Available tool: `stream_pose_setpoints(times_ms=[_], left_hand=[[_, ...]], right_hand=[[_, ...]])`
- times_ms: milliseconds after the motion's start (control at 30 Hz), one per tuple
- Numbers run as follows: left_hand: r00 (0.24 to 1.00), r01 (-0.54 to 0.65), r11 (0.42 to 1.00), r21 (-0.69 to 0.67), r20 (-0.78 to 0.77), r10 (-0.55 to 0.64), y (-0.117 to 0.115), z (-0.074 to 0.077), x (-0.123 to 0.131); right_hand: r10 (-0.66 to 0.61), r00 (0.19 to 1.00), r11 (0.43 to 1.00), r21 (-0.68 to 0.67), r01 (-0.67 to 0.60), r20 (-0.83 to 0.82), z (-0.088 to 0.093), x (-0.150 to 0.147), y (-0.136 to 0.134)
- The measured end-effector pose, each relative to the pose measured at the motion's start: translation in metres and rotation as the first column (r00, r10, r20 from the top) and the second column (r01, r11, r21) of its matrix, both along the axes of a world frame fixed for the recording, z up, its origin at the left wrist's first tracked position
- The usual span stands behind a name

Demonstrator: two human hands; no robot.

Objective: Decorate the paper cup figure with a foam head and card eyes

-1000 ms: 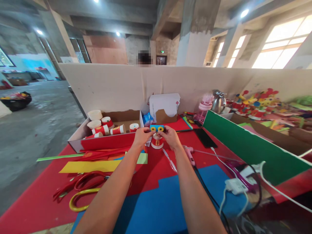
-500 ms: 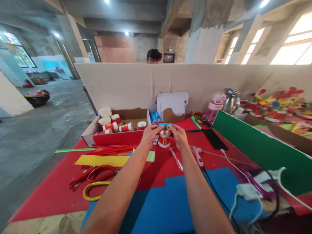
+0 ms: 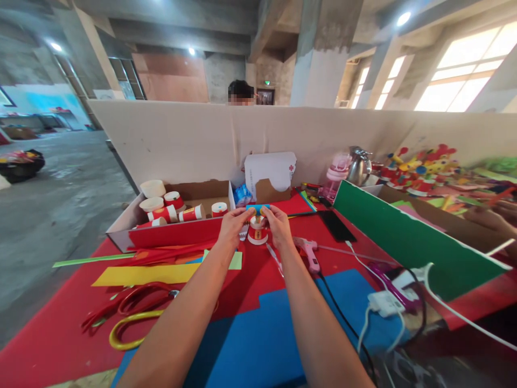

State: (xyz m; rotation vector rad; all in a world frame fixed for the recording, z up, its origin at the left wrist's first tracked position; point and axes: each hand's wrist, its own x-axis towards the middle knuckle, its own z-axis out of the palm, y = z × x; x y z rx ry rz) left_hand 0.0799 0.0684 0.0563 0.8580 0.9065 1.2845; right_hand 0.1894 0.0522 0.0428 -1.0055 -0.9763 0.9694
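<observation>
A small blue paper strip [image 3: 258,208] is pinched at both ends, by my left hand [image 3: 233,230] and my right hand [image 3: 278,225]. Yellow bits show on it by the fingertips. Just below the strip, a red and white paper cup [image 3: 257,233] stands upside down on the red table cover; whether the strip touches it I cannot tell. A pink glue gun [image 3: 310,252] lies to the right of my right hand. Near my left forearm are yellow paper strips [image 3: 145,274] and scissors with red handles [image 3: 145,297] and yellow handles [image 3: 129,328].
An open box [image 3: 153,237] of paper cups stands back left. A black phone [image 3: 336,226], a green-sided box [image 3: 404,242] and white chargers [image 3: 385,303] with cables lie right. Another person's hand [image 3: 495,218] is at the right edge. A white partition [image 3: 181,140] runs behind.
The view has turned right, so everything sits further left. The blue strip's face with yellow circles shows less now. Another person's hand has come into view at the right.
</observation>
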Motion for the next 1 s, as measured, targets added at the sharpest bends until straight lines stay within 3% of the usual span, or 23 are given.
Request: stream_pose_setpoints(times_ms=[400, 500, 600, 700, 800, 1000], left_hand=[[1.000, 0.012, 1.000, -0.005, 0.006, -0.012, 0.002, -0.006, 0.000], [1.000, -0.016, 1.000, 0.000, -0.017, 0.016, 0.002, -0.005, -0.001], [0.995, -0.077, 0.995, 0.056, -0.059, 0.080, 0.005, -0.003, -0.007], [0.975, -0.172, 0.975, 0.139, -0.120, 0.189, 0.008, -0.001, -0.018], [0.944, -0.220, 0.950, 0.223, -0.198, 0.265, 0.006, 0.001, -0.033], [0.869, -0.168, 0.937, 0.306, -0.402, 0.287, -0.024, -0.011, -0.054]], right_hand=[[-0.062, 0.998, 0.998, -0.032, 0.062, -0.013, 0.000, 0.002, 0.001], [-0.222, 0.975, 0.975, 0.009, 0.222, 0.012, 0.000, 0.006, 0.002], [-0.461, 0.887, 0.885, 0.070, 0.460, 0.002, 0.002, 0.012, 0.003], [-0.576, 0.817, 0.813, 0.097, 0.575, -0.017, 0.003, 0.017, 0.005], [-0.590, 0.807, 0.800, 0.119, 0.588, -0.019, 0.003, 0.018, 0.002], [-0.472, 0.881, 0.878, 0.098, 0.468, 0.022, -0.006, 0.014, -0.030]])
